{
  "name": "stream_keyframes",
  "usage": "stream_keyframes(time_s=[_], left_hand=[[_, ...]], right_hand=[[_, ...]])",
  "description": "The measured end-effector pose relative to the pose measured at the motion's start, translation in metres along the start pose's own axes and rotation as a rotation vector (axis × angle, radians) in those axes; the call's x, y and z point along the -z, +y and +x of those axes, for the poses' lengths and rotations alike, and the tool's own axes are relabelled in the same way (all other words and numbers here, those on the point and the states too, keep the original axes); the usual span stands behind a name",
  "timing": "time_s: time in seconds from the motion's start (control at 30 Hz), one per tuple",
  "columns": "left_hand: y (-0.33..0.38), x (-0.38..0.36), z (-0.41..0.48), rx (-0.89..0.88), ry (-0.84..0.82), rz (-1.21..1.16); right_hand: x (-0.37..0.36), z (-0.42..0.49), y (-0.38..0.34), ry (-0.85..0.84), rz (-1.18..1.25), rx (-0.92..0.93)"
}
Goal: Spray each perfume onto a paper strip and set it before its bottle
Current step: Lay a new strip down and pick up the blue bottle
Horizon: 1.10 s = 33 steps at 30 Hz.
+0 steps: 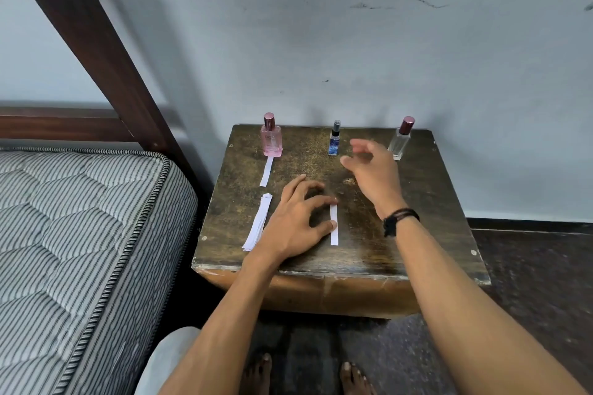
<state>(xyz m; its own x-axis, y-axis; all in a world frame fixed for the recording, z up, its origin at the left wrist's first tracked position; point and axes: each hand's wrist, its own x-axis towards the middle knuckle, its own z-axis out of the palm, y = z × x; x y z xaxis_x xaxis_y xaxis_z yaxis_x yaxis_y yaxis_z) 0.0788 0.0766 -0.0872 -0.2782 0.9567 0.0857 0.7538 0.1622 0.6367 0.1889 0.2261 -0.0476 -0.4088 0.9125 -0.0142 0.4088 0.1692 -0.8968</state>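
Note:
Three perfume bottles stand along the back of a small dark wooden table (417, 234): a pink one (272, 138) at the left, a small blue one (334, 139) in the middle, a clear one (401, 139) with a maroon cap at the right. One paper strip (266, 171) lies flat in front of the pink bottle. My left hand (296, 223) rests on the table, its thumb and fingertips touching a single paper strip (334, 228) near the table's middle. My right hand (372, 170) hovers with fingers loosely spread, just right of the blue bottle, holding nothing.
A stack of spare paper strips (258, 223) lies at the table's left front, beside my left wrist. A striped mattress (80, 234) on a dark wooden bed frame stands close on the left. A pale wall rises behind the table. My bare feet show below on the dark floor.

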Motion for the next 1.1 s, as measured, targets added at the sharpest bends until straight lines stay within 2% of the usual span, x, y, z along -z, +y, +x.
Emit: stream_keyframes(time_s=[0.33,0.6,0.7,0.8,0.93,1.1], left_hand=[[0.001,0.003,0.002,0.019,0.058,-0.114],[0.001,0.008,0.005,0.092,0.191,-0.245],[-0.001,0.011,0.007,0.129,0.278,-0.338],[0.008,0.018,0.004,0.18,0.315,-0.556],[0.025,0.027,-0.001,0.142,0.206,-0.762],[0.032,0.027,-0.003,0.103,0.161,-0.835]], right_hand=[[-0.033,0.047,-0.01,-0.031,-0.154,0.053],[-0.016,0.025,-0.009,0.002,-0.069,0.083],[0.002,-0.007,-0.012,-0.105,-0.04,0.088],[0.019,-0.039,-0.013,-0.258,-0.036,0.065],[0.034,-0.061,-0.018,-0.399,-0.121,0.07],[0.037,-0.07,-0.019,-0.536,-0.188,0.092]])
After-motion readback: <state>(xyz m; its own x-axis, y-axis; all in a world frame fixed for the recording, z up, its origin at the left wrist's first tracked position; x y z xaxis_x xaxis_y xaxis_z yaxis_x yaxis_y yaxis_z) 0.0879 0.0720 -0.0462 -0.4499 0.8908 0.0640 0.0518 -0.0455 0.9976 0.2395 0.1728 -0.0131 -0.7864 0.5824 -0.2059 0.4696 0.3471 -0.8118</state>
